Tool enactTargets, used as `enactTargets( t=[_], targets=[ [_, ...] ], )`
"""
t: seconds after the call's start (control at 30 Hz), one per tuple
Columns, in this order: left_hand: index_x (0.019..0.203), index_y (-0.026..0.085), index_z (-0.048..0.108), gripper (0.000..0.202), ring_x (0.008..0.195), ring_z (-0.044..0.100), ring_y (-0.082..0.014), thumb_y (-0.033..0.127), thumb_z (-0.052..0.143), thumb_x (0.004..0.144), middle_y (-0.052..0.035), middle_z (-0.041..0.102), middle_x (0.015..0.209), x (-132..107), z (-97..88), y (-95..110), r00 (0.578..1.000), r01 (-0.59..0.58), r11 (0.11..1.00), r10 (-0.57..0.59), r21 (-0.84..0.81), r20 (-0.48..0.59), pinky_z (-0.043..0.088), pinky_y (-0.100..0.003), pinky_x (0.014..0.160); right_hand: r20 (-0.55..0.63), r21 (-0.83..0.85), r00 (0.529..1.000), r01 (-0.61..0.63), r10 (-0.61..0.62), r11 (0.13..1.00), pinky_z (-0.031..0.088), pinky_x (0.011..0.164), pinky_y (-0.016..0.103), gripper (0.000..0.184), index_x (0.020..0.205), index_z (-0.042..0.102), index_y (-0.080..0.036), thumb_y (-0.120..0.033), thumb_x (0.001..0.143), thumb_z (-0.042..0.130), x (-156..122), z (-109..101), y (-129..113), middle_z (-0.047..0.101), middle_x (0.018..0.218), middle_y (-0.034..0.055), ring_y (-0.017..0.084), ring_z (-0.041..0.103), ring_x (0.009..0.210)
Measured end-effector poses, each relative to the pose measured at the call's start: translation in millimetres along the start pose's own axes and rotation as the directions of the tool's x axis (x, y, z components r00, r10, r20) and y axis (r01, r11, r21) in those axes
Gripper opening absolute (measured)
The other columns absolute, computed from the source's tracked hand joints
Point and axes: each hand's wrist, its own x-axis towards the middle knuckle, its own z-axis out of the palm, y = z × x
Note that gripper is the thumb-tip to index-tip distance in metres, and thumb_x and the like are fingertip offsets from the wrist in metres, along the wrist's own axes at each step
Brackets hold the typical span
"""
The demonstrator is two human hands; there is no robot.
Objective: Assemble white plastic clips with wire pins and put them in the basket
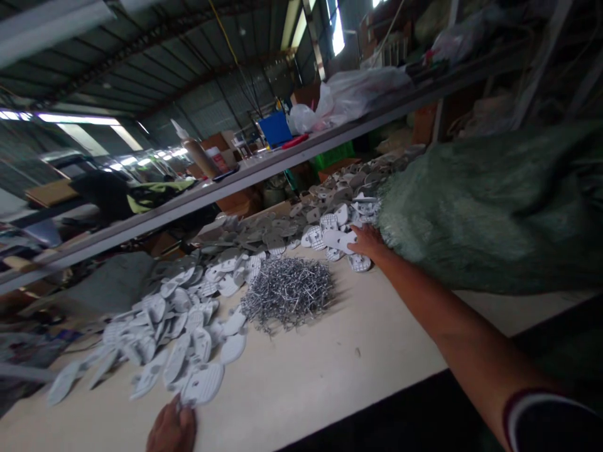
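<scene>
Nearest, the left hand [172, 427] met the edge of the white plates [202, 383] heaped on the tabletop [292, 376]. Beyond, a mound of metal pins [289, 292] lay beside them. Farther, the right hand [370, 242], well apart, touched a pale plate [336, 240] near a green sack [485, 207]; whether either hand gripped anything could not be told.

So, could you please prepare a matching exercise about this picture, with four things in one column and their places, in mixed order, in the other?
Things
1. blue box
2. left hand
3. right hand
4. pile of metal pieces

Places
A. at white pieces beside the green sack
B. on the raised shelf
C. on the table, near the middle of the picture
D. at the near edge of the white heap, lower left

Pairs: 1-B, 2-D, 3-A, 4-C
</scene>
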Motion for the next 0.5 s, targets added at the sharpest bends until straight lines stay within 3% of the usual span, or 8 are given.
enactTargets(
  t=[0.1, 0.27, 0.4, 0.5],
  targets=[
    [0.124, 0.016, 0.066, 0.055, 0.133, 0.065, -0.0441, 0.048, 0.044, 0.086, -0.0213, 0.069, 0.14, -1.3, -0.8, -0.7, 1.0, -0.02, 1.0, 0.02, -0.02, -0.002, 0.048, -0.055, 0.119, 0.071, -0.008, 0.997, 0.028, -0.028, 1.0, 0.041, 0.115, 0.054, 0.063, 0.139, 0.074, -0.02, -0.053, 0.085, 0.076, -8.3, 20.4, 7.6, 0.064, 0.144, 0.0193, 0.042, 0.056, 0.134],
    [0.112, 0.021, 0.067, 0.045, 0.133, 0.065, -0.0434, 0.046, 0.049, 0.079, -0.0188, 0.072, 0.133, 1.4, 1.0, -2.2, 0.999, -0.024, 0.999, 0.022, -0.038, -0.042, 0.047, -0.053, 0.119, 0.045, 0.003, 0.995, 0.093, -0.093, 0.996, 0.039, 0.118, 0.054, 0.049, 0.127, 0.078, -0.021, -0.055, 0.092, 0.069, -39.1, 38.6, 15.9, 0.063, 0.147, 0.0178, 0.04, 0.048, 0.142],
    [0.109, 0.021, 0.066, 0.043, 0.132, 0.066, -0.0434, 0.047, 0.048, 0.079, -0.0192, 0.074, 0.13, 6.2, 3.9, -7.0, 0.999, -0.038, 0.999, 0.038, -0.004, -0.033, 0.05, -0.053, 0.116, 0.002, 0.062, 0.992, 0.128, -0.128, 0.99, 0.048, 0.113, 0.047, 0.059, 0.143, 0.069, -0.017, -0.052, 0.096, 0.069, -62.0, 25.8, 17.8, 0.058, 0.153, 0.02, 0.036, 0.058, 0.134],
    [0.109, 0.02, 0.067, 0.045, 0.131, 0.067, -0.0418, 0.049, 0.047, 0.082, -0.0195, 0.074, 0.132, 8.3, 5.0, -10.4, 0.997, -0.067, 0.996, 0.069, 0.058, -0.041, 0.052, -0.05, 0.113, -0.048, 0.124, 0.97, 0.244, -0.239, 0.962, 0.049, 0.114, 0.04, 0.056, 0.15, 0.065, -0.021, -0.051, 0.102, 0.063, -84.4, -6.1, 24.2, 0.055, 0.16, 0.0134, 0.029, 0.059, 0.137]
  ],
)
